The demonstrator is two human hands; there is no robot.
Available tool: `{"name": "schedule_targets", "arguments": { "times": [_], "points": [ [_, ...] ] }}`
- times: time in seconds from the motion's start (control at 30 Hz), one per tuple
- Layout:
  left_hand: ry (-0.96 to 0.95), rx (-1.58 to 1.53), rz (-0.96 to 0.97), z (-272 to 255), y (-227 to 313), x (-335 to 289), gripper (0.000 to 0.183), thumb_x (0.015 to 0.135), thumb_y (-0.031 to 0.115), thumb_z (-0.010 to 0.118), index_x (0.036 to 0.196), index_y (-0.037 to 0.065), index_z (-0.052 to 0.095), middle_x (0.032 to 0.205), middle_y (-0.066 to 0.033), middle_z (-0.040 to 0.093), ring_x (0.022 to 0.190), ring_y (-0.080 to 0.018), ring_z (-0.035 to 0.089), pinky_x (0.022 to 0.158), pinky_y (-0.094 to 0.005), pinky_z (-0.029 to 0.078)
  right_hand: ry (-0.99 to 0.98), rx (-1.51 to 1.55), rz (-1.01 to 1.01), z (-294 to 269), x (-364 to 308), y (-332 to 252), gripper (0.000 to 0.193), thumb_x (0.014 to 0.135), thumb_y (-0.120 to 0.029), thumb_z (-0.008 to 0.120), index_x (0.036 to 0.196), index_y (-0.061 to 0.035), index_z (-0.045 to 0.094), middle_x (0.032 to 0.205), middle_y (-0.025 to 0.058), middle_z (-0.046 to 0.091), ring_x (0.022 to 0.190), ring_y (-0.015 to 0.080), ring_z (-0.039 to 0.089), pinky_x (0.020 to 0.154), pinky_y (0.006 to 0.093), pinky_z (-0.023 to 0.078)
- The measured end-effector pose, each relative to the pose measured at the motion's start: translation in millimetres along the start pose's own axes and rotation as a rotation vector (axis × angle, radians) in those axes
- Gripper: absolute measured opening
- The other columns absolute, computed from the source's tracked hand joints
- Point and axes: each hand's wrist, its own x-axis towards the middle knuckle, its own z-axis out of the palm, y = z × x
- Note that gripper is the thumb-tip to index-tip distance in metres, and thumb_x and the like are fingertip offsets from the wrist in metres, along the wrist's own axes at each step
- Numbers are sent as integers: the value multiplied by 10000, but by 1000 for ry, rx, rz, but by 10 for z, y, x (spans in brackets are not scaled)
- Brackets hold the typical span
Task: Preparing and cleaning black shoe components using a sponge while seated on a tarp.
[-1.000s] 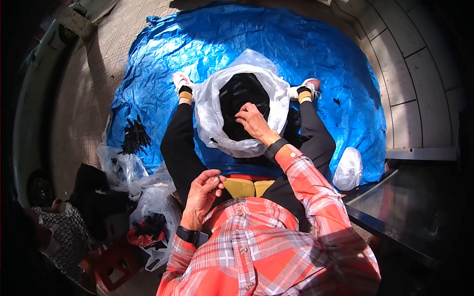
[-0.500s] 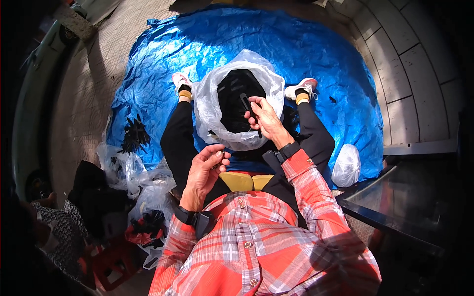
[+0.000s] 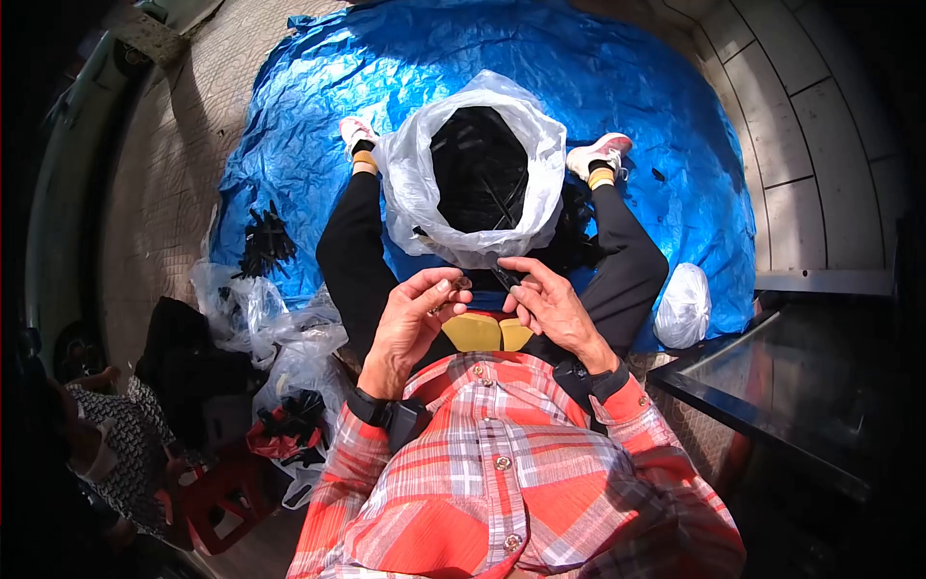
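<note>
R hand (image 3: 562,317) has a pinch grip on a slim black piece (image 3: 503,276), just by the near rim of a big whitish plastic bag (image 3: 405,193), can't tell if it's touching. L hand (image 3: 410,318) is right beside it, thumb + fingers closed on a small brownish thing (image 3: 462,284), too tiny to ID. Bag's standing open btwn the person's legs w/ loads more black pieces (image 3: 477,159) in it.

Surface = crinkly blue tarp (image 3: 309,116), part sun, part shade, on patterned paving (image 3: 145,212). Pale slabs (image 3: 772,145) run along the right side, dark glossy panel (image 3: 762,396) near right.

Other stuff: dark pile (image 3: 265,243) on the tarp to the left, another dark heap (image 3: 576,227) right of the bag, partly blocked by the R leg (image 3: 622,261). Tied white bag (image 3: 683,306) at the tarp's right edge. Near left's cluttered: loose clear bags (image 3: 299,352), red stool (image 3: 227,497), and another person (image 3: 125,449) in patterned clothes, mostly in shadow.
</note>
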Motion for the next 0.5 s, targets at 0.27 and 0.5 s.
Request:
{"name": "schedule_targets", "arguments": {
  "times": [0.27, 0.5],
  "points": [
    [-70, -112, -3, -28, -74, -22, 205, 777, -19, 621, 978, -38, 587, 917, -129, 622, 837, -183, 620, 761, -261, 511, -79, 184, 128, 165, -124, -51, 232, 889, -74, 493, 1088, 45, 477, 733, 90, 597, 501, 79, 537, 394, 194, 442],
    [-97, 10, -48, -9, -25, -59, 248, 762, -13, 641, 1004, -35, 592, 863, -115, 630, 803, -156, 608, 713, -245, 499, -166, 340, 177, 138, -128, -75, 224, 879, -115, 535, 1036, 45, 527, 716, 93, 609, 488, 77, 541, 382, 179, 427]
  ]
}}
